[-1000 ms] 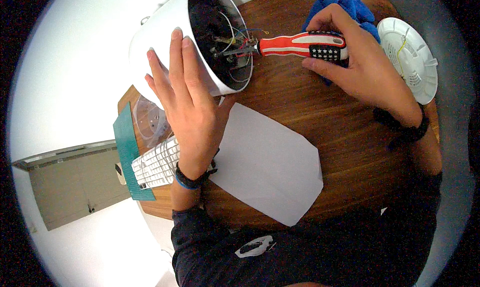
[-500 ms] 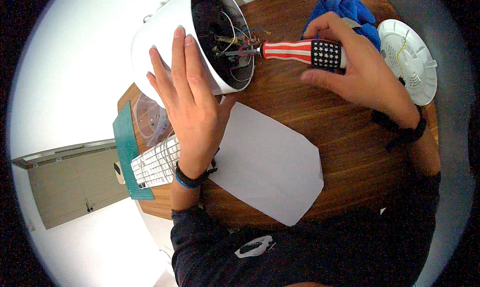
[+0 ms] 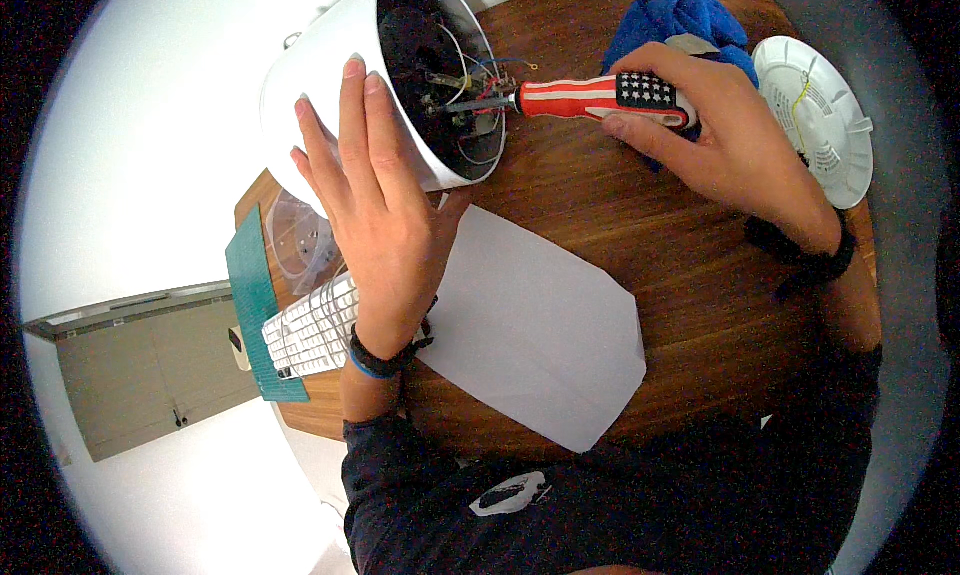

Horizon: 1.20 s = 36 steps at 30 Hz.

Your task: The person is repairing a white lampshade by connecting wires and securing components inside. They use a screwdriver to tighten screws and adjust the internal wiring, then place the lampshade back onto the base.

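A white appliance housing (image 3: pixel 325 75) lies on its side, its open end facing right with wires and dark parts inside. My left hand (image 3: pixel 385 190) rests flat against its outer wall, fingers stretched out. In my right hand (image 3: pixel 715 125) is the thick handle of a screwdriver (image 3: pixel 565 99), red and white striped with a black starred grip, held by thumb and fingers. The shaft runs leftward into the housing among the wires; its tip is hard to make out there. A loose blue wire with a ring terminal (image 3: pixel 533 66) sticks out of the opening.
A white round cover (image 3: pixel 835 155) with a yellow wire lies at the right, next to a blue cloth (image 3: pixel 690 15). White paper (image 3: pixel 540 325) covers part of the wooden table. At the left are a keyboard (image 3: pixel 315 325), a green mat (image 3: pixel 250 275) and a clear bag with small parts (image 3: pixel 300 237).
My right hand has closed round the screwdriver's handle, which has turned about its axis. The housing has shifted very slightly; my left hand stays against it.
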Each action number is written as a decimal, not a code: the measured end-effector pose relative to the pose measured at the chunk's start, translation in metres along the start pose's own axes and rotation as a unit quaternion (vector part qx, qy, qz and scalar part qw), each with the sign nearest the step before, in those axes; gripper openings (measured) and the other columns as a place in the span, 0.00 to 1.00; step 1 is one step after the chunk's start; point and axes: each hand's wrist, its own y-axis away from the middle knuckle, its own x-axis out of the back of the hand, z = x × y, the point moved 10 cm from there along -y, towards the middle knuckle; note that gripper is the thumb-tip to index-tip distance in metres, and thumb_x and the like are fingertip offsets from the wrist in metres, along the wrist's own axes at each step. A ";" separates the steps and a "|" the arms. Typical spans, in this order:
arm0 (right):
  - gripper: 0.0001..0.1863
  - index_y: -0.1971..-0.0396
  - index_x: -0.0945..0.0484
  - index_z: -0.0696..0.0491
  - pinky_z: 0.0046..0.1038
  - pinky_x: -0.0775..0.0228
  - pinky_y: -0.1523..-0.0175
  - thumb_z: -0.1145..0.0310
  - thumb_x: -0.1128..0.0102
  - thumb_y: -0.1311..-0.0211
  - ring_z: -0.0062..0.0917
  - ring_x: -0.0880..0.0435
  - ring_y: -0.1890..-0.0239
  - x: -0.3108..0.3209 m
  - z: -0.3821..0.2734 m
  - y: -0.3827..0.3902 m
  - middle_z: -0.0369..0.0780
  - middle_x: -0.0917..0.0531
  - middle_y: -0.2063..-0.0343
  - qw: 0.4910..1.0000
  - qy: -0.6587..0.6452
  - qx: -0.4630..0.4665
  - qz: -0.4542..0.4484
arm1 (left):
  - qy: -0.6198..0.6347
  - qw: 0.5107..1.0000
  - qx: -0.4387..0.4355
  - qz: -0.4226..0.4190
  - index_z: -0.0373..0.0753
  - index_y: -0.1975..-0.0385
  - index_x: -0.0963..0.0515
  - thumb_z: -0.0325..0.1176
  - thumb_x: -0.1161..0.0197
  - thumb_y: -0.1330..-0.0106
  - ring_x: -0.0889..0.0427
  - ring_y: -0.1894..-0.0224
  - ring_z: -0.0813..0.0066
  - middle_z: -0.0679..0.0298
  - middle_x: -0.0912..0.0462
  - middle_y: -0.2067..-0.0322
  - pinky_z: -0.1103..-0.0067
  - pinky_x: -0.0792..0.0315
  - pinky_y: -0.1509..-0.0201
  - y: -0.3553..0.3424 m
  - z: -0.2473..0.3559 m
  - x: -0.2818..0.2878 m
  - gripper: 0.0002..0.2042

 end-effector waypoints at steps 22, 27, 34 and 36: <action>0.16 0.45 0.19 0.56 0.30 0.20 0.48 0.65 0.28 0.24 0.28 0.10 0.54 0.010 -0.007 0.001 0.43 0.10 0.57 0.995 0.042 0.051 0.071 | -0.001 1.000 -0.003 -0.009 0.33 0.17 0.44 0.32 0.08 0.62 0.52 0.15 0.24 0.49 0.44 0.15 0.26 0.48 0.21 0.000 0.000 -0.001 0.67; 0.14 0.46 0.19 0.56 0.31 0.22 0.45 0.64 0.32 0.21 0.30 0.10 0.52 0.004 0.006 -0.001 0.44 0.11 0.56 0.999 0.047 -0.006 0.015 | -0.002 1.000 -0.004 -0.004 0.33 0.17 0.43 0.32 0.08 0.62 0.52 0.15 0.24 0.49 0.44 0.15 0.26 0.47 0.22 -0.001 0.001 0.001 0.66; 0.17 0.39 0.26 0.53 0.30 0.22 0.44 0.67 0.33 0.20 0.25 0.13 0.51 0.003 -0.005 0.002 0.40 0.14 0.56 0.998 -0.024 0.031 0.047 | 0.000 1.000 -0.008 0.002 0.34 0.17 0.43 0.32 0.08 0.62 0.52 0.15 0.25 0.50 0.43 0.15 0.26 0.47 0.21 -0.001 0.002 0.001 0.66; 0.18 0.38 0.27 0.52 0.29 0.22 0.44 0.67 0.33 0.20 0.24 0.14 0.51 -0.002 0.003 0.002 0.39 0.14 0.56 0.996 -0.087 -0.001 0.013 | 0.000 1.000 -0.003 0.000 0.34 0.17 0.44 0.31 0.08 0.62 0.52 0.15 0.25 0.50 0.43 0.15 0.27 0.47 0.21 0.000 0.001 0.000 0.66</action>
